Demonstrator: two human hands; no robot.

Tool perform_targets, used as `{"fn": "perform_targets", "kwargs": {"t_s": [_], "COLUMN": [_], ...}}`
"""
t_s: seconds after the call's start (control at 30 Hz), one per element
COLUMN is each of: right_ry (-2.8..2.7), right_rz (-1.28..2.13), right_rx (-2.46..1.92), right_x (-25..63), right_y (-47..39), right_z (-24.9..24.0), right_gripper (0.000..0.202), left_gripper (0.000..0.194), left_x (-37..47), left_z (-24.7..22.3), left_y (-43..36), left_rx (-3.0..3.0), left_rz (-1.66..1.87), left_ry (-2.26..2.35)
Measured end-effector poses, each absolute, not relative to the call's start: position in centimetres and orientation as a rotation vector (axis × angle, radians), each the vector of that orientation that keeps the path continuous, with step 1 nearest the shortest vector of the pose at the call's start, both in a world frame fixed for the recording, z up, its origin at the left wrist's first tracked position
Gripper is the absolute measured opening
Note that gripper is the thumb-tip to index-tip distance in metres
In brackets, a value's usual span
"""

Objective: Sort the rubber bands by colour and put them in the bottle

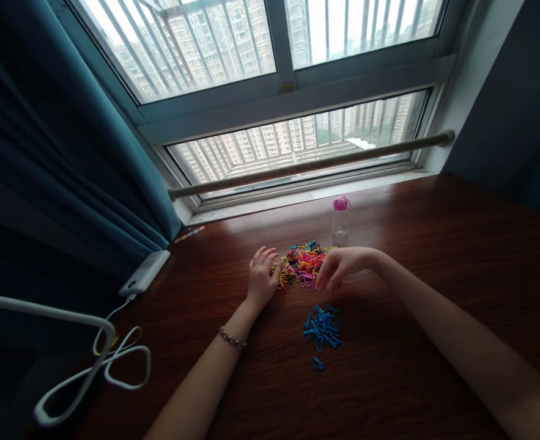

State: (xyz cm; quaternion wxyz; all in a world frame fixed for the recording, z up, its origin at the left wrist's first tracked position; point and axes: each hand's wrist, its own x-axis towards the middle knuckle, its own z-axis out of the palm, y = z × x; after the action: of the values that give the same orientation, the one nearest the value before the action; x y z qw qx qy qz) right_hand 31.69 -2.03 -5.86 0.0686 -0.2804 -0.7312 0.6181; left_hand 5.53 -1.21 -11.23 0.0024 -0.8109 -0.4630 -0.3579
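Bright bands (307,261) lie mid-frame. The left hand (263,275) is at their left edge, fingers a bit spread. The right hand (342,264) bends down at their right; I cannot tell if it pinches any. Blue bands (323,327) lie lower down.

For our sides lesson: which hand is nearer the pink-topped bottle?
Right: the right hand is just in front of the bottle; the left hand is farther off, front-left.

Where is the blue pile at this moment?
In the head view, the blue pile lies on the table just right of centre, on the near side of the multicoloured pile and the right hand.
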Motion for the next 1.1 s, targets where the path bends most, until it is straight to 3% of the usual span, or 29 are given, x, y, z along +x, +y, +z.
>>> {"fn": "perform_targets", "kwargs": {"t_s": [0.17,0.33,0.6,1.1], "right_ry": [-1.927,-2.142,-2.096,-1.539], "right_rz": [0.69,0.303,0.396,1.099], "right_rx": [-1.176,-1.378,-1.259,-1.052], "right_x": [31.0,30.4,30.9,31.6], "right_y": [0.5,1.6,2.0,0.9], "right_z": [-10.0,-13.2,-13.4,-10.1], "right_gripper": [0.031,0.033,0.037,0.054], "left_gripper": [0.022,0.027,0.031,0.03], "left_x": [6.4,7.8,7.2,7.0], "left_z": [-11.4,-11.8,-12.8,-12.9], "left_y": [-0.3,1.3,2.6,3.1], "left_rx": [-2.577,-2.712,-2.896,-2.91], "left_rz": [-1.078,-0.93,-0.803,-0.914], "left_ry": [-1.46,-1.454,-1.569,-1.629]}}
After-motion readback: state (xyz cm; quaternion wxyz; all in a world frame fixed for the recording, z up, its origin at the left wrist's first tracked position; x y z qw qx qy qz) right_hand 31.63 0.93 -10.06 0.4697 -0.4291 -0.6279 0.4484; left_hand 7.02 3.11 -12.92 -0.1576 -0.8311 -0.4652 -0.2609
